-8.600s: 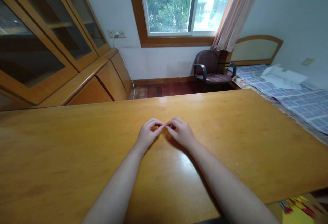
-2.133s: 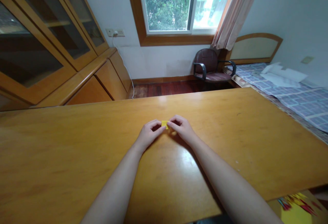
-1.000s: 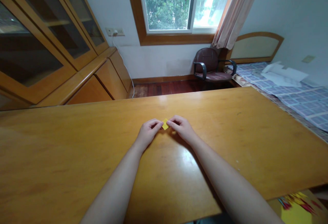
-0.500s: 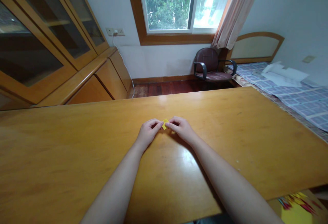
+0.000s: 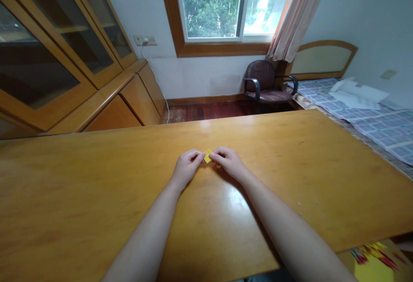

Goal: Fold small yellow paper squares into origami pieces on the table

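Note:
A tiny yellow folded paper piece (image 5: 208,156) sits between my two hands just above the wooden table (image 5: 97,187). My left hand (image 5: 186,168) pinches its left side with thumb and forefinger, the other fingers curled. Pinching its right side is my right hand (image 5: 228,162), fingers closed too. Both forearms reach in from the near edge and meet at the table's middle. Most of the paper is hidden by my fingertips.
Glass-door wooden cabinets (image 5: 64,58) line the left wall. A dark office chair (image 5: 263,86) stands beyond the table under the window. A bed (image 5: 371,118) with a checked cover lies at right. Yellow and red paper scraps (image 5: 374,262) show below the table's near right corner.
Over the last second the yellow piece has barely shifted between my fingertips. Several seconds back my fingertips hid it almost wholly; more of it shows now.

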A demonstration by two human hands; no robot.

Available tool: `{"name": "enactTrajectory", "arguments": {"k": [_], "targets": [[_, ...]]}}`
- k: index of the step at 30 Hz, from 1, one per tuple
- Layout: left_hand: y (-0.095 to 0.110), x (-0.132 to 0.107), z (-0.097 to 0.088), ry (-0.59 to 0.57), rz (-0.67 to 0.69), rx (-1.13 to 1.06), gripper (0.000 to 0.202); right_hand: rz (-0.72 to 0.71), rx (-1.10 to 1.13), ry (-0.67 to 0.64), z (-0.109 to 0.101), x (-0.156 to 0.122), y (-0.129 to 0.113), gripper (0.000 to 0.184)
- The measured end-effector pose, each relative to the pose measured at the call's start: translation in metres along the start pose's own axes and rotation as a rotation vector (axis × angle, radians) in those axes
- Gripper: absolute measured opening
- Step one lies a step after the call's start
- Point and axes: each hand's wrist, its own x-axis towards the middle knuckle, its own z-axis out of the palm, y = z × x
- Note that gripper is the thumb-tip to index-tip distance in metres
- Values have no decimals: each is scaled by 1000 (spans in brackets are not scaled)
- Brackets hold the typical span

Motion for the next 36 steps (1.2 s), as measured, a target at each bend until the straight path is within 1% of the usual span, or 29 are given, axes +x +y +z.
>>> {"name": "enactTrajectory", "arguments": {"k": [4, 10, 16, 23, 29, 36], "targets": [[-1, 0, 0, -12, 2, 4, 33, 11, 0, -7, 0, 0, 1, 26], [0, 0, 0, -22, -4, 7, 33, -7, -35, 16, 1, 1, 1, 26], [1, 1, -1, 5, -15, -9, 33, 18, -54, 66, 1, 1, 0, 29], [0, 0, -1, 6, -28, -20, 33, -38, -89, 65, 0, 1, 0, 28], [0, 1, -1, 5, -32, -21, 33, -43, -90, 64, 0, 2, 1, 26], [-1, 0, -1, -47, -42, -64, 29, -25, -85, 71, 0, 1, -1, 27]]}}
